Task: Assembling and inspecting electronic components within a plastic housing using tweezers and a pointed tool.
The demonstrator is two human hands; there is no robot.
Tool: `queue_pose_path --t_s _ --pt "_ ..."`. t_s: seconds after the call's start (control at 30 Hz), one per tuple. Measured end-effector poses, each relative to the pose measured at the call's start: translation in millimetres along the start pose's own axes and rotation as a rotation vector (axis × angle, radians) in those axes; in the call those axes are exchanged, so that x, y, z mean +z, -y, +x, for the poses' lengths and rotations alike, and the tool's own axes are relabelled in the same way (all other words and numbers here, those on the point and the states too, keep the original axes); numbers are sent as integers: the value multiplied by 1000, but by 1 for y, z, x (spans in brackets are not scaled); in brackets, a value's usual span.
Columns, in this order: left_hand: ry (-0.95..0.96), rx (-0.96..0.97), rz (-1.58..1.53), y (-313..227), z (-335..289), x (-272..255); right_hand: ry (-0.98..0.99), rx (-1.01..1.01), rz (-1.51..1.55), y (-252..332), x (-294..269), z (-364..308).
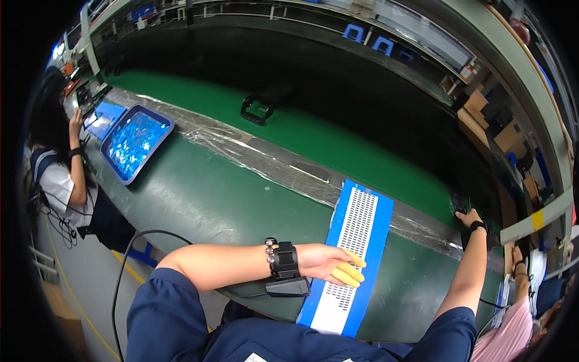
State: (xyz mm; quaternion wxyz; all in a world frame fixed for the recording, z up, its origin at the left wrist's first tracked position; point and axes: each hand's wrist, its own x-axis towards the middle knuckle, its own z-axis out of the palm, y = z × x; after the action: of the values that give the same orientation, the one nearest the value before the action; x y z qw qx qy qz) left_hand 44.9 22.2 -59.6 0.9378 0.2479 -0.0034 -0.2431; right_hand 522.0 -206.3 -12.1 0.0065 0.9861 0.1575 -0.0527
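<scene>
My left hand (pixel 330 264) is stretched over a white sheet (pixel 329 314) printed with rows of small black marks. Yellow finger cots cover several of its fingertips, the fingers are extended, and nothing shows in them. The sheet lies on a long blue board (pixel 377 241) at the table's front edge. Far to the right, my right hand (pixel 471 218) reaches over the belt's near edge, its fingers closed at a dark part (pixel 461 204). Shadow and the hand hide most of that part's shape. A black frame-like piece (pixel 257 111) rests on the green belt (pixel 325 145), away from both hands.
A tray (pixel 170 130) of shiny blue pieces stands on the green table (pixel 223 187) at left, beside a seated person (pixel 66 181). Clear film covers the strip (pixel 259 158) along the belt. A black cable (pixel 114 295) loops by my left arm. Another person (pixel 506 329) sits at right.
</scene>
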Motion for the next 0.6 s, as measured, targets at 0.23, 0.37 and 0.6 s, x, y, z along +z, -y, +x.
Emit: queue_pose_path --t_s 0.23,0.37,0.6 --pt "-9 -20 9 6 4 0 -121 -134 218 6 28 5" --pt "11 -11 13 9 3 1 -391 -324 179 44 4 -44" --pt "64 34 -33 0 -5 5 -575 -777 119 101 -56 -168"
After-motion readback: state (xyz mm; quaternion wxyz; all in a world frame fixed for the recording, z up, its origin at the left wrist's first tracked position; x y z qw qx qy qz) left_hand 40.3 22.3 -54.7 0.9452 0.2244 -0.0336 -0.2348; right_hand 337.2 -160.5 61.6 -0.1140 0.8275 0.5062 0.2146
